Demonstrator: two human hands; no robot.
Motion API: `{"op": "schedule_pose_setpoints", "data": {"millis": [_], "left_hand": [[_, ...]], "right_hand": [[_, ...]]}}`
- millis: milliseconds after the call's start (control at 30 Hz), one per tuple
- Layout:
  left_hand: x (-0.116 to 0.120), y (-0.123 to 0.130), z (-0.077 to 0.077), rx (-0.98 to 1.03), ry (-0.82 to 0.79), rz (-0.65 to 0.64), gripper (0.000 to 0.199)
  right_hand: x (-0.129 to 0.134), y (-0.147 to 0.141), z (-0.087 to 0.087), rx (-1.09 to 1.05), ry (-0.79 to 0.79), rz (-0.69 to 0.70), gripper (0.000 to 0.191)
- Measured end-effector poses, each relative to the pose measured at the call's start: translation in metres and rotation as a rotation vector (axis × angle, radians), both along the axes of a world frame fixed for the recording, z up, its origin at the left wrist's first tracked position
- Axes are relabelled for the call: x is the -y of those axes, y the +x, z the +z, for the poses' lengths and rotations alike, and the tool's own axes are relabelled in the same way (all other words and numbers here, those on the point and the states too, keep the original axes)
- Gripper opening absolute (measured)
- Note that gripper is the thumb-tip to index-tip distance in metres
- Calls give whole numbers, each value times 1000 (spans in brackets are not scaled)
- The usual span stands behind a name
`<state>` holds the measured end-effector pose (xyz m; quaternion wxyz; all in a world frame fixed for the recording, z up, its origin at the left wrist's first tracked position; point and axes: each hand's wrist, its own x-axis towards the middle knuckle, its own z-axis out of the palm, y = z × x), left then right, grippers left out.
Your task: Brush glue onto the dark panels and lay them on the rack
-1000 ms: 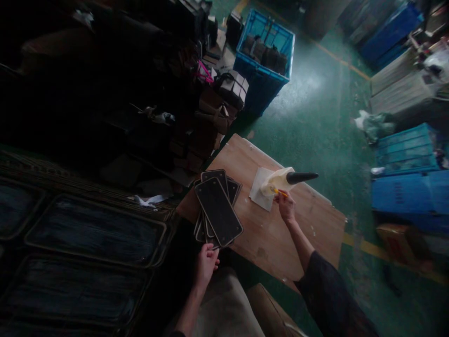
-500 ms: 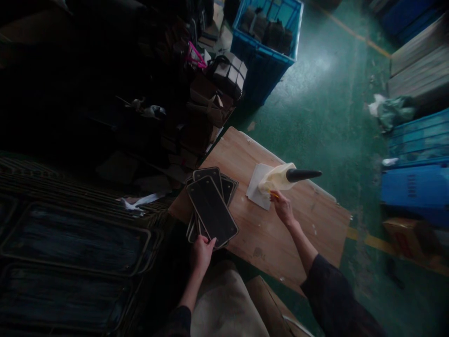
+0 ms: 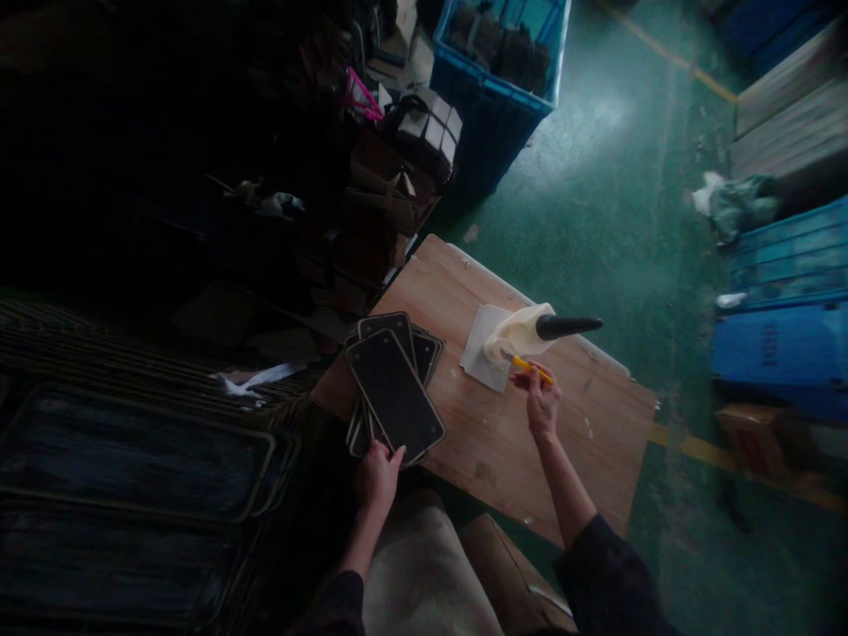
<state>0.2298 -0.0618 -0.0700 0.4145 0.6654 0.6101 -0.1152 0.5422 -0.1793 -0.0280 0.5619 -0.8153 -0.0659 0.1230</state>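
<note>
My left hand (image 3: 380,468) pinches the near edge of a black rectangular panel (image 3: 396,389) with a pale border and small holes near its corners. This panel lies on top of several similar ones, fanned at different angles at the left of the wooden board (image 3: 503,442). Between the fingers of my right hand (image 3: 541,397) is a slim yellow-handled tool (image 3: 532,368); its tip points at the base of a cream-coloured bottle (image 3: 520,334) with a long black nozzle (image 3: 568,327). Under the bottle is a whitish square pad (image 3: 478,358). What the tool's tip is made of is too blurred to tell.
A blue crate (image 3: 490,115) with dark bundles inside stands beyond the board. Boxes (image 3: 424,132) and dark clutter crowd the left back. Stacks of larger dark framed panels (image 3: 139,450) fill the lower left. At the right are blue bins (image 3: 782,353) and a cardboard box (image 3: 761,437).
My right hand has drawn back slightly from the bottle toward the lower right, and more of the yellow handle shows. My left hand keeps its hold on the panel. The view has shifted a little.
</note>
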Motion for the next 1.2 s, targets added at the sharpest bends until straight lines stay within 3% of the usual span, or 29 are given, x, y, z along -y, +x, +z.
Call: {"op": "schedule_pose_setpoints", "data": {"millis": [133,233,333,467,633,800,933,1033,1200], "left_hand": [[7,-2,-1,14,-84,9,32],[11,0,1,31,-183,98,30],[11,4,6,13,-211,144,29],[14,11,10,-13,-132,187,27],[20,14,10,30,-125,271,24],[18,3,15,319,-176,355,16],[12,-14,12,542,-419,499,24],[6,-26,4,540,-481,538,28],[-3,-38,-8,503,-482,481,22]], "right_hand": [[-10,7,-28,-260,193,-370,32],[-2,4,-36,-348,238,-473,21],[19,-7,-27,-382,254,-509,13],[48,-30,-5,-406,280,-534,11],[40,-67,8,-560,457,-484,11],[-15,-104,19,-593,433,-211,22],[-56,-117,35,-371,245,142,31],[-80,-117,40,-172,98,468,29],[-113,-106,37,202,-174,941,27]]}}
